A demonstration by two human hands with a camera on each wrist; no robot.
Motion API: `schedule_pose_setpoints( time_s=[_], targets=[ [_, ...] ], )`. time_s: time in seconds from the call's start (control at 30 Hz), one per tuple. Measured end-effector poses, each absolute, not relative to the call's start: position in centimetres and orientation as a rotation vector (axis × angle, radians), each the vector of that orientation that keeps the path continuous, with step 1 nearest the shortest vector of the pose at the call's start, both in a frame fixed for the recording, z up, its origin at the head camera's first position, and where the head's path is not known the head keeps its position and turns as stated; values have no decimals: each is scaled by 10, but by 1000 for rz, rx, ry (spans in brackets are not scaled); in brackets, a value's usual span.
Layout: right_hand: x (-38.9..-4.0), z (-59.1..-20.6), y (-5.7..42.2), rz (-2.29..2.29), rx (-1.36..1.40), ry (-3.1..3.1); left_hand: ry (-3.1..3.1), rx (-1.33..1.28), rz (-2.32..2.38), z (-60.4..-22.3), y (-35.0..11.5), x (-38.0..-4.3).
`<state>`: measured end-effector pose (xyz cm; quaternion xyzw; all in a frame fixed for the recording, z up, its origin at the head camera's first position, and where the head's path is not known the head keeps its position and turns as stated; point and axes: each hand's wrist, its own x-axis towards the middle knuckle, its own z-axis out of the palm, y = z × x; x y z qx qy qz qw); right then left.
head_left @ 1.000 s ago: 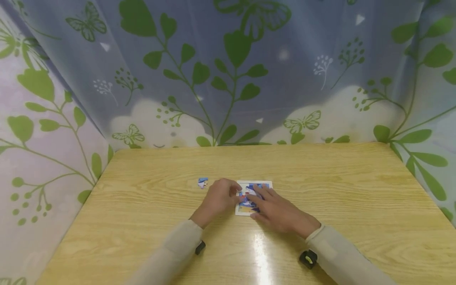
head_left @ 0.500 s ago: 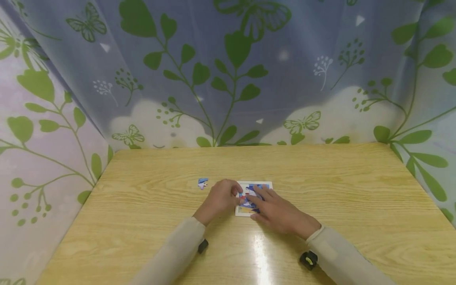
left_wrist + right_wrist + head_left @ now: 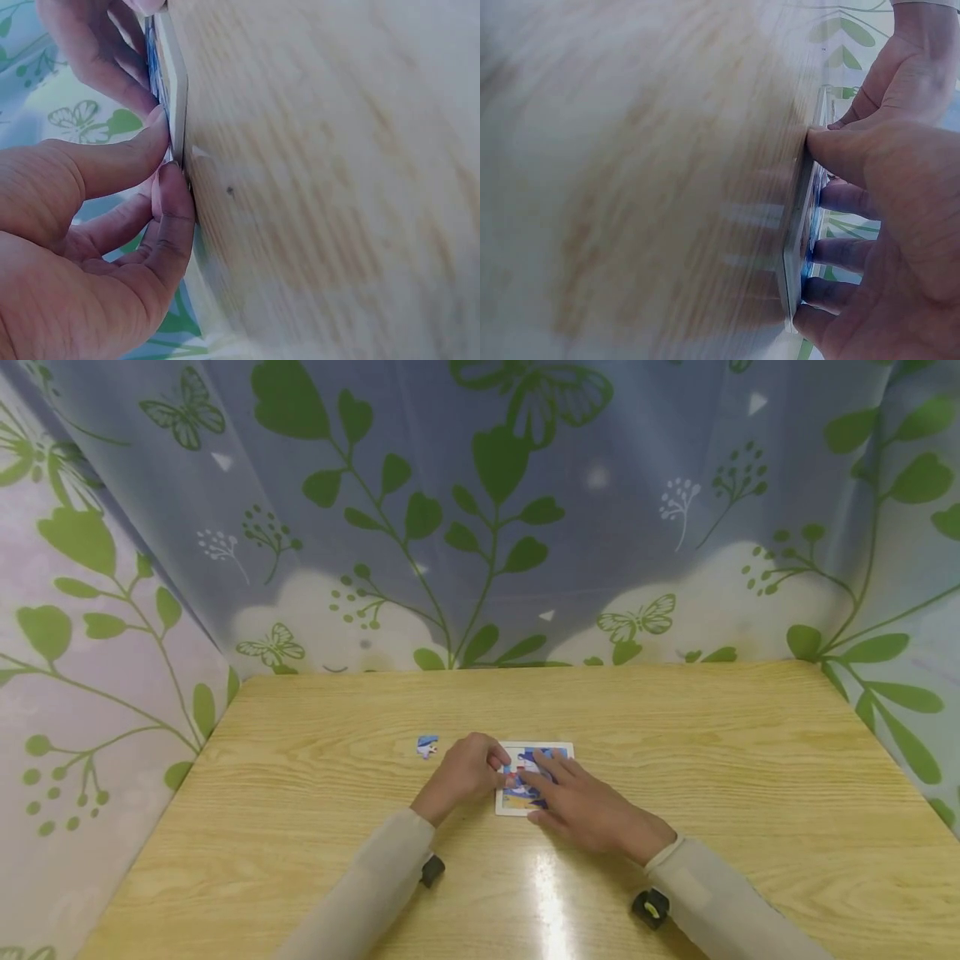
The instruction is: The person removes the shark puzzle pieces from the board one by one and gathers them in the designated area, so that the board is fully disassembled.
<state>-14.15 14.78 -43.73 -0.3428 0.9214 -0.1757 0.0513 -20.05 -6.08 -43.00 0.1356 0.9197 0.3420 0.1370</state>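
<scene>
The left hand grips the left edge of the puzzle. Its thumb lies on the upper face and its other fingers are curled against the edge, close to the table; the gap between thumb and fingers is narrow. Whether a separate part sits under the thumb cannot be determined.

The right hand lies across the right portion of the puzzle, fingers spread wide and nearly straight. Its fingertips touch the printed face; its thumb touches the near edge, as seen in the right wrist view.

The puzzle lies flat on the table, near the middle of the head view, between the two hands. A white rim borders a print in blue, white, red and tan, partly covered by the fingers.

A loose piece, blue and white, lies on the table to the left of the puzzle, near the left hand and apart from it.

Each arm has a light sleeve and a black device near the wrist. Behind the table hangs a curtain printed with green leaves and butterflies.
</scene>
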Motion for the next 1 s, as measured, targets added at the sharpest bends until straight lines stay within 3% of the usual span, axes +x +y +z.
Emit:
schedule_pose_setpoints(
  time_s=[1.0],
  targets=[
    [-141, -438, 147, -548, -1025, 2776, 2681, 406, 973, -429, -62, -200]
  ],
)
